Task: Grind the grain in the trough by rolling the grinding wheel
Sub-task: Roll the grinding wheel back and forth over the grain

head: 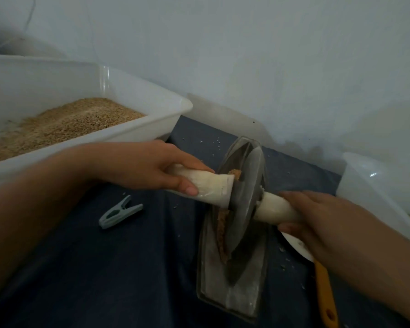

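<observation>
A dark metal grinding wheel point(245, 204) stands on edge in a long grey metal trough point(225, 287) on a dark blue cloth. A pale wooden axle runs through the wheel. My left hand point(152, 166) grips the left handle point(213, 185), and my right hand point(317, 216) grips the right handle point(273, 208). Brown ground grain point(221, 233) lies in a strip along the trough beside the wheel, and a clump of it sticks by the wheel's hub.
A white plastic tub point(152, 129) with brown grain point(57, 129) stands at the left. A grey-green clothes peg point(120, 213) lies on the cloth. At the right are another white container point(376, 192) and a yellow-handled tool point(326, 294). A white wall rises close behind.
</observation>
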A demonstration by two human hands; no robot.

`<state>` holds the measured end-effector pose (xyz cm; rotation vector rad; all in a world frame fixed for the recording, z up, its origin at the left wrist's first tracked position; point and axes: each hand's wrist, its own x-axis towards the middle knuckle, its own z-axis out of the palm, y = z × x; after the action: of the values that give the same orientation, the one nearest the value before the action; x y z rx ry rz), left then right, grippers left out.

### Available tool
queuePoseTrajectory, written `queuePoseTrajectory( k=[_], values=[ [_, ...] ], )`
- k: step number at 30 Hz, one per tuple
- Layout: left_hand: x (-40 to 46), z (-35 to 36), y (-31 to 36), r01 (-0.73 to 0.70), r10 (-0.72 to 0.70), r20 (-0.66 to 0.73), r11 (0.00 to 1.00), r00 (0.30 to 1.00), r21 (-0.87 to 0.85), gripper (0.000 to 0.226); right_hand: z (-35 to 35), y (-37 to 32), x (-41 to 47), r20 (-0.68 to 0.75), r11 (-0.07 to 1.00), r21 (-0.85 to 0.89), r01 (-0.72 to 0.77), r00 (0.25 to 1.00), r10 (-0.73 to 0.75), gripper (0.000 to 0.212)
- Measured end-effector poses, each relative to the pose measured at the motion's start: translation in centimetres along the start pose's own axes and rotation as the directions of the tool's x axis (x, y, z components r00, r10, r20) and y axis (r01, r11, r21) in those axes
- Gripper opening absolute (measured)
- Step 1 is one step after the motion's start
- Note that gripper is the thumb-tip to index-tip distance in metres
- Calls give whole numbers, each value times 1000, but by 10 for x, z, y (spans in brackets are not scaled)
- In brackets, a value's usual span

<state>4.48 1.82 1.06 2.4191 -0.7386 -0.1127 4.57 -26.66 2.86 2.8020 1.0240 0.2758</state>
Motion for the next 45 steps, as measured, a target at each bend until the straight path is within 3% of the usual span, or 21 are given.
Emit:
queuePoseTrajectory(
  k=[3,5,7,9,13,18,21,23,25,27,31,34,39,42,45],
  values=[
    [11,15,-4,63,-8,-208,963,978,262,48,22,9,18,-85,995,-24,-99,992,97,49],
    [20,27,-7,140,75,-366,839,928,526,54,34,14,27,-138,984,-37,-176,976,169,51],
    [24,33,-8,170,137,-423,774,896,611,57,39,16,29,-159,977,-31,-213,966,205,54],
    [23,30,-8,120,131,-390,822,911,556,55,37,14,27,-143,982,-36,-184,974,177,55],
    [9,11,-2,32,13,-201,975,980,220,52,15,7,16,-7,997,-53,-54,999,53,46],
    [-4,-5,7,-25,26,25,999,999,-35,53,-12,-5,-6,112,1000,1,8,994,-8,45],
    [1,2,4,26,-24,-34,999,999,47,51,-4,-1,0,45,999,20,-37,998,36,42],
    [9,12,1,70,-21,-189,964,982,255,50,12,5,14,-31,994,15,-105,994,106,46],
    [17,25,-3,134,82,-380,850,921,509,53,29,12,26,-116,984,-13,-177,978,174,50],
    [23,35,-4,172,173,-450,760,876,627,55,39,17,31,-149,975,-17,-222,965,218,53],
    [21,27,-5,94,148,-386,836,911,541,55,36,15,24,-124,986,-56,-154,981,147,56],
    [9,11,-1,24,19,-185,974,983,227,52,15,6,14,-7,995,-76,-61,998,60,51],
    [-6,-7,1,-33,38,83,998,996,-61,51,-14,-9,-8,109,999,-23,28,994,-25,52],
    [-3,-1,0,-15,15,41,1000,999,-20,49,-8,-8,-4,66,999,-54,2,998,2,55],
    [8,13,-4,61,-28,-148,973,989,223,45,19,2,14,-62,990,-88,-114,992,108,58]
  ],
)
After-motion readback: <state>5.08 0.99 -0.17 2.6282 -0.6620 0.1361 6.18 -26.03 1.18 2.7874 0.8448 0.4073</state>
